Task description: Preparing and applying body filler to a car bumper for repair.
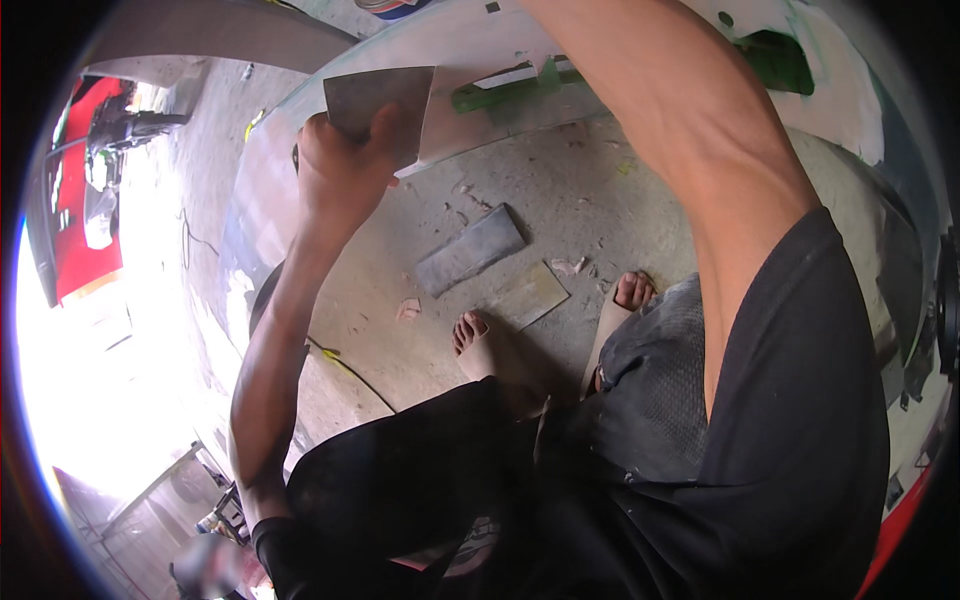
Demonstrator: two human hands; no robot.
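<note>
My left hand [345, 160] grips a thin, dark grey rectangular plate [375, 92] by its lower left part, with the thumb laid along its face. I cannot tell what kind of plate it is. Behind it curves a long pale car bumper [450, 140], with whitish and pinkish patches and green areas around its openings. My right forearm [640, 80] reaches across the bumper and out past the top edge, so my right hand is out of sight.
Between the bumper and my feet, a grey rectangular slab [472, 250] and a thin tan sheet [530, 296] lie on the concrete floor [380, 270] among crumbs. A can [392, 8] shows at the top edge. A yellow-and-black cord [350, 368] runs left of my feet. Something red [90, 220] stands far left.
</note>
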